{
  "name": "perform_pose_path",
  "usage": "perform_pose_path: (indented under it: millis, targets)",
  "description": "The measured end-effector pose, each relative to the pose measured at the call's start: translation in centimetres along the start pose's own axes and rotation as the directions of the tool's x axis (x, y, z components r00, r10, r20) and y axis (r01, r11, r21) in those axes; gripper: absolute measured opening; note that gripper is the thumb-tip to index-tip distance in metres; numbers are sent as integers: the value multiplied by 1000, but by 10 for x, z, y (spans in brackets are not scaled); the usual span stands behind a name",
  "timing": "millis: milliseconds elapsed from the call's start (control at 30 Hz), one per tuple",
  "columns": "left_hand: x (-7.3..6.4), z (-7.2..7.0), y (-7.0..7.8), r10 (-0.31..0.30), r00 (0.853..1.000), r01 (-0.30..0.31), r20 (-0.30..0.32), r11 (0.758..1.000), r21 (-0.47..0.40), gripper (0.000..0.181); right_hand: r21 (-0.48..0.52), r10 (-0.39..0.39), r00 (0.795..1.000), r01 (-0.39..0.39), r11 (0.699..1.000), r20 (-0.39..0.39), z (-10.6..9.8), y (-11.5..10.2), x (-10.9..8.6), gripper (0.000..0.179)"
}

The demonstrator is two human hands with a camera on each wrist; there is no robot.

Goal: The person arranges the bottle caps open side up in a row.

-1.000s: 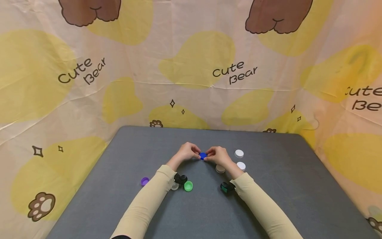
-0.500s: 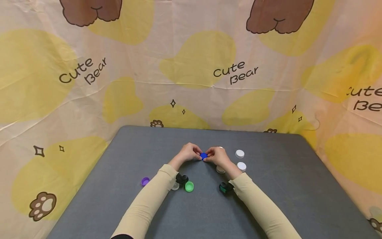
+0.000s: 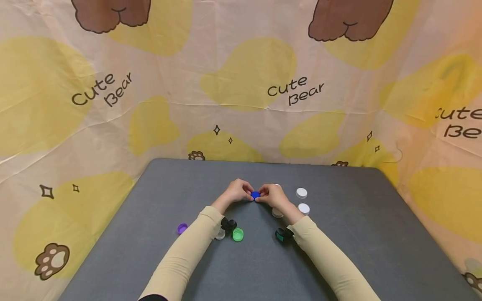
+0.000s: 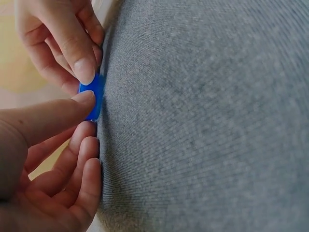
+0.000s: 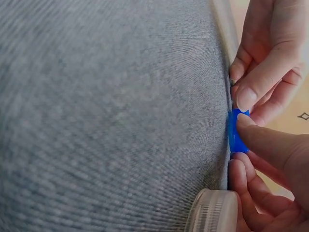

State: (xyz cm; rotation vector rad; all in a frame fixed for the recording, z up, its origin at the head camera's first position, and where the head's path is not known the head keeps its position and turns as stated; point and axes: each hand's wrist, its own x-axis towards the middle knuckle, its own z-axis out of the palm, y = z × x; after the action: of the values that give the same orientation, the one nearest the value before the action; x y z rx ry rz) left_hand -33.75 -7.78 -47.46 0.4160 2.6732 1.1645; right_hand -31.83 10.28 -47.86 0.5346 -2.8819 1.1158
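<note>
A small round blue cap [image 3: 255, 195] lies at the table surface between the two hands, towards the far middle. The left hand [image 3: 236, 191] pinches its left side; in the left wrist view that thumb [image 4: 77, 104] lies on top of the blue cap [image 4: 99, 92]. From the other side the right hand [image 3: 273, 195] holds the same cap with thumb and fingers. Part of the cap is hidden by fingertips in each view. Close beside the right hand's fingers stands a white cap with a clear ribbed side [image 5: 212, 212].
White caps [image 3: 301, 193] lie right of the right hand, some partly hidden by it. Nearer, around the left forearm, are a green cap [image 3: 237, 235], a whitish cap [image 3: 220, 234] and a purple cap [image 3: 182, 228]. A printed curtain [image 3: 241, 83] hangs behind the grey table [image 3: 241, 267].
Both hands stay at the blue cap in the same place. The right hand and wrist have shifted very slightly; otherwise little differs.
</note>
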Motion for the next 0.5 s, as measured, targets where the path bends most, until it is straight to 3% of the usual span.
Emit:
perform_pose_path:
  millis: [300, 500]
  targets:
    - [-7, -6, 7, 43, 999, -43, -9, 999, -4, 24, -7, -3, 1000, 3, 1000, -18, -4, -6, -3, 25]
    - [-16, -12, 17, 83, 996, -84, -33, 996, -19, 24, 50, -16, 999, 18, 999, -48, -9, -15, -10, 25]
